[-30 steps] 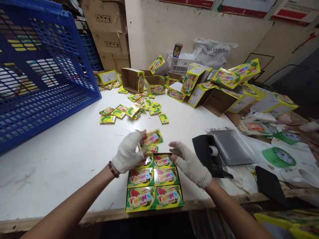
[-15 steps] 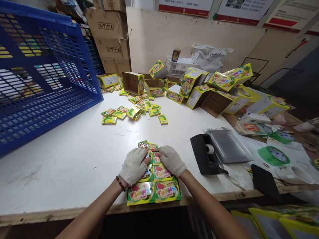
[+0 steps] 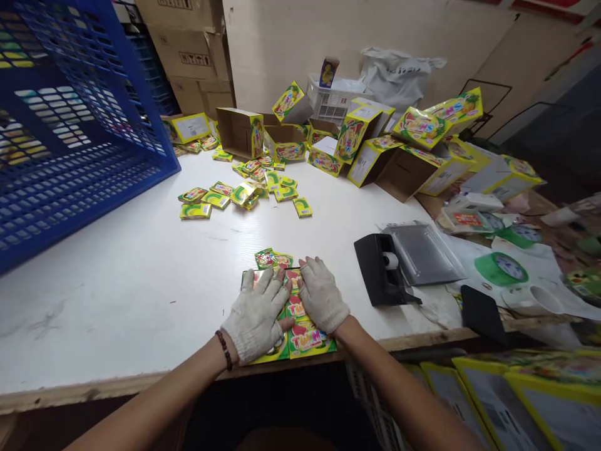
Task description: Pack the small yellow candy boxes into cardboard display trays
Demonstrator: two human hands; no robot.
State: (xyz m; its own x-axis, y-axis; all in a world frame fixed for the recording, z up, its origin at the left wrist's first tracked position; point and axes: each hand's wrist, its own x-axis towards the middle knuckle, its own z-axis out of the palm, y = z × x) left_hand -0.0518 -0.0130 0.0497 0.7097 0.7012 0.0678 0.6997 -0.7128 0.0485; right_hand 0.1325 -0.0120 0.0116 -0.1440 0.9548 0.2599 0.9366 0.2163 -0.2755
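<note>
Small flat candy boxes (image 3: 305,338), yellow and green with "TWINS" lettering, lie in two columns at the table's front edge. My left hand (image 3: 260,313), in a white knit glove with bare fingertips, rests flat over the left column with its fingers spread. My right hand (image 3: 322,294), gloved the same way, lies along the right column, fingers stretched forward. Both palms cover much of the boxes. Just beyond my fingertips, a shiny candy packet (image 3: 266,258) lies against another box at the far end of the columns.
Loose candy boxes (image 3: 244,194) are scattered mid-table, with open display cartons (image 3: 241,134) behind. A blue crate (image 3: 154,125) stands at left. On the right are a black tape dispenser (image 3: 382,269), a clear plastic tray (image 3: 420,254) and green tape (image 3: 501,268).
My left hand has flattened and spread its fingers across the left column. My right hand's fingers have straightened forward. The view has tilted down.
</note>
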